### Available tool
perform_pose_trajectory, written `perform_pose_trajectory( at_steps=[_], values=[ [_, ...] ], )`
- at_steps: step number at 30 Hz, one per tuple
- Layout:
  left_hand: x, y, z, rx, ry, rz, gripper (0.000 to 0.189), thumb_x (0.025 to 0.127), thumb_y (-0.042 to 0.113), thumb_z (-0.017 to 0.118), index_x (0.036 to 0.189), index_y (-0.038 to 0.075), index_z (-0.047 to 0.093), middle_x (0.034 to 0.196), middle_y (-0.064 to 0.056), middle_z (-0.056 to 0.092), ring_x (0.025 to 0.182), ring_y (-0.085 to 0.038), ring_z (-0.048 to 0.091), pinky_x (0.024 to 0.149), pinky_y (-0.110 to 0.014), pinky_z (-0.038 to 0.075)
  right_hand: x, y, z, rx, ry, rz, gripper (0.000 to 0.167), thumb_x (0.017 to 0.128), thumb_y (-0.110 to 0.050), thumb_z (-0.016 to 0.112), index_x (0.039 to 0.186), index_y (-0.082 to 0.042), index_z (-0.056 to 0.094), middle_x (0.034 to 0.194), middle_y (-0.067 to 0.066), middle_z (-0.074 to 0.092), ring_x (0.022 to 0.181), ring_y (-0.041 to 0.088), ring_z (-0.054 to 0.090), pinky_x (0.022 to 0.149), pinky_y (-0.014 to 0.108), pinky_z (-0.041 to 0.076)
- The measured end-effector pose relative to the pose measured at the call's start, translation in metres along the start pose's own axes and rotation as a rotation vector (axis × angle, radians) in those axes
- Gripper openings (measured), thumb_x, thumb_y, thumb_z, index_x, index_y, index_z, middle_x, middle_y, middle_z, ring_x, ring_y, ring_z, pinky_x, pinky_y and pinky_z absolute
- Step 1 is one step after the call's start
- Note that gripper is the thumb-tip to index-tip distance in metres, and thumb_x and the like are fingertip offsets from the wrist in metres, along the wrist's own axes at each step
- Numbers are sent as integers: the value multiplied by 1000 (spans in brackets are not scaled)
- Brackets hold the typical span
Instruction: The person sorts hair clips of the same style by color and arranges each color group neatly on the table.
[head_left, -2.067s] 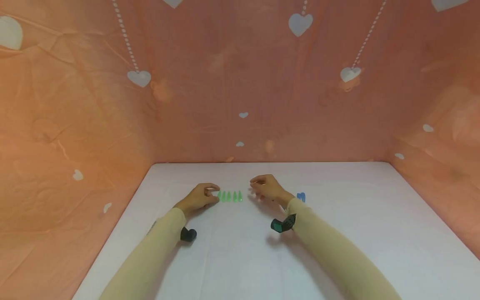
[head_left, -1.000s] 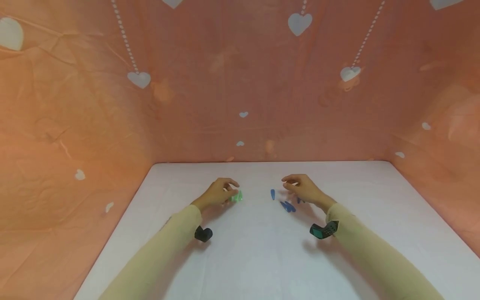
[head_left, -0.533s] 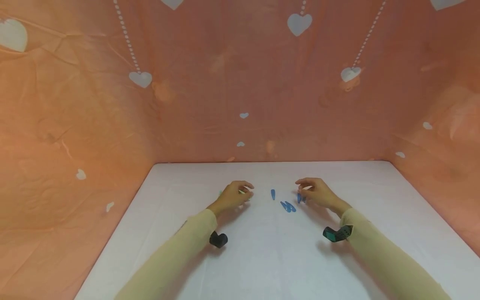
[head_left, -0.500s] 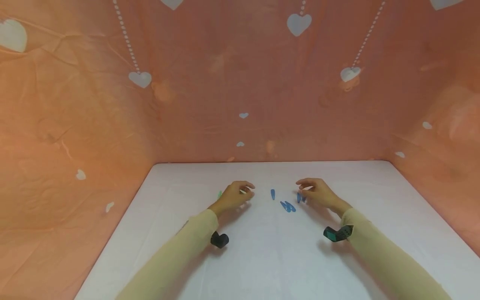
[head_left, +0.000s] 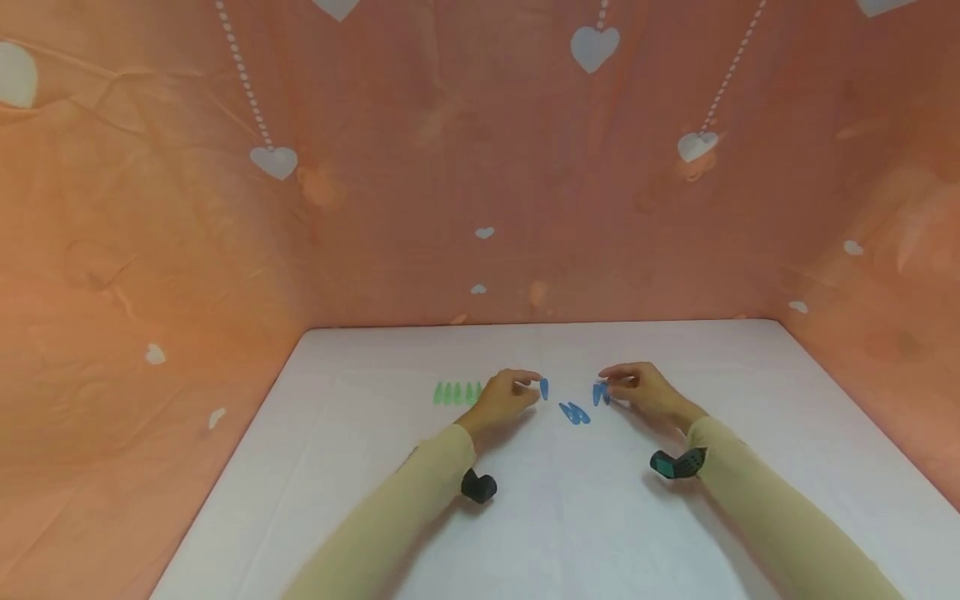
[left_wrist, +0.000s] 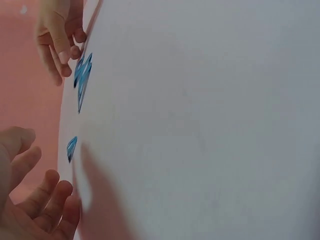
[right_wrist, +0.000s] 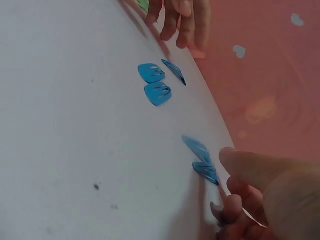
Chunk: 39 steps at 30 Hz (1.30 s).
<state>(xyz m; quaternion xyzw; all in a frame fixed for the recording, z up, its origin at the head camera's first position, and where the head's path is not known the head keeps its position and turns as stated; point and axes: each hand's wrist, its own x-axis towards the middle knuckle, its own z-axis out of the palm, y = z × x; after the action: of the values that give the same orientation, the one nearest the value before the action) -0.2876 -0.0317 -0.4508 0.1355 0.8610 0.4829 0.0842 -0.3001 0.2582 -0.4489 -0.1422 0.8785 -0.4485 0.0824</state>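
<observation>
Starting at the left, the row of green snap hair clips runs in behind your left hand, so I can't tell how many lie there in all; at least five show. At the far side, the fingers of your right hand overlap part of the right-hand pair of blue snap hair clips, and contact is hard to make out. Both your pale-yellow sleeves run off the bottom edge.

You're working on a white tabletop, with an orange-pink sheet patterned with white hearts standing to your left, behind and to your right.

Your left fingers are loosely curved, thumb well apart from them, and hold nothing; the lone blue snap hair clip lies just past their tips, a gap showing in the left wrist view. Between your hands, nearer you, lie two slanted blue snap hair clips. Your right thumb and fingers stand spread, just beside that right-hand pair, with no clip visibly gripped.
</observation>
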Motion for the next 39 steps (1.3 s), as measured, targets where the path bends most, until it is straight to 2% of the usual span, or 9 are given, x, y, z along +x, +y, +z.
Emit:
perform_pose_trajectory(
  at_steps=[3, 6, 9, 13, 20, 28, 33, 39],
  values=[
    [5, -1, 7, -10, -15, 12, 41, 96, 13, 66, 136, 14, 64, 138, -14, 61, 128, -30, 55, 113, -48, 42, 1, 1, 1, -42, -4, -29, 33, 96, -7, 66, 127, 4, 66, 125, 25, 65, 96, 19, 54, 76, 21, 45],
    [8, -1, 12, -10, -24, 9, 46, 95, 10, 67, 140, 15, 60, 142, -12, 60, 138, -29, 52, 119, -47, 37, 2, 2, 3, -69, 2, -52, 31, 94, -7, 68, 123, 4, 68, 111, 21, 68, 89, 16, 51, 72, 21, 43],
    [10, -1, 15, 1, -14, -17, 48, 95, 9, 66, 142, 18, 59, 145, -10, 59, 142, -26, 49, 121, -44, 33, 3, 3, 4, -86, 2, -89, 30, 93, -6, 70, 120, 6, 69, 102, 18, 67, 85, 14, 49, 71, 20, 42],
    [10, 1, 17, 45, 25, -35, 47, 95, 15, 67, 141, 20, 59, 141, -9, 60, 139, -27, 51, 120, -45, 36, 3, 2, 7, -111, 6, -115, 28, 93, -5, 69, 118, 8, 70, 102, 18, 68, 85, 13, 51, 73, 20, 43],
    [12, 4, 21, 133, 54, -74, 44, 95, 22, 69, 139, 22, 62, 140, -6, 62, 139, -29, 49, 118, -49, 35, 4, 2, 12, -192, 50, -82, 26, 94, -9, 69, 118, 3, 72, 97, 11, 67, 89, 17, 51, 79, 27, 43],
    [11, 7, 26, 159, 92, -112, 36, 95, 22, 70, 132, 23, 68, 138, -3, 62, 134, -27, 49, 115, -48, 37, 1, 0, 16, -163, 70, -63, 25, 94, -8, 69, 116, 4, 72, 92, 9, 65, 87, 16, 51, 75, 24, 42],
    [12, 8, 31, 179, 138, -104, 30, 96, 19, 69, 126, 21, 71, 131, -2, 64, 125, -24, 52, 108, -43, 39, 2, 1, 18, -156, 83, -36, 25, 95, -7, 68, 118, 3, 72, 90, 8, 64, 87, 19, 51, 76, 25, 42],
    [14, 12, 36, 199, 188, -111, 23, 97, 18, 67, 120, 18, 73, 122, -1, 68, 120, -22, 56, 104, -41, 39, 2, 0, 19, -170, 100, -70, 24, 94, -7, 68, 115, 4, 73, 88, 8, 64, 85, 16, 51, 75, 25, 42]
  ],
)
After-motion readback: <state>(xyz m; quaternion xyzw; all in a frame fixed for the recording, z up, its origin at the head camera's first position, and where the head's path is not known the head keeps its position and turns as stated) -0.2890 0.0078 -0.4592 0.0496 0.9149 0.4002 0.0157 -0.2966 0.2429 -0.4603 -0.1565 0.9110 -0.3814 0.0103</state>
